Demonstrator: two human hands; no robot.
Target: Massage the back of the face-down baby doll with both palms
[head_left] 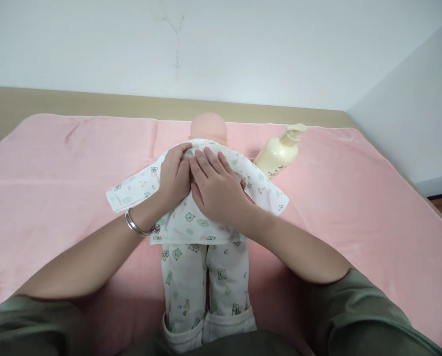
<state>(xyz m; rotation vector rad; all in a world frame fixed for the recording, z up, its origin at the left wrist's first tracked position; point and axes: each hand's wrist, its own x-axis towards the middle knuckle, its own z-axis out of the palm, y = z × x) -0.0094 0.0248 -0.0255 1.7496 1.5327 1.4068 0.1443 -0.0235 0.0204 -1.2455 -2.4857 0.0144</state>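
A baby doll (208, 127) lies with its head toward the wall, its face not visible. It wears a white printed top (195, 222) with spread sleeves and matching trousers (186, 287) with turned-up cuffs. My left hand (176, 173) rests on the upper left of the top, fingers bent, thumb toward the middle. Beside it, my right hand (215, 185) lies flat on the upper middle of the top, fingers stretched out toward the doll's head. Neither hand grasps anything that shows.
A cream pump bottle (278, 154) lies tilted right of the doll, close to its sleeve. Pink cloth (350, 198) covers the wooden surface (95, 101), which meets a pale wall (261, 54) at the back.
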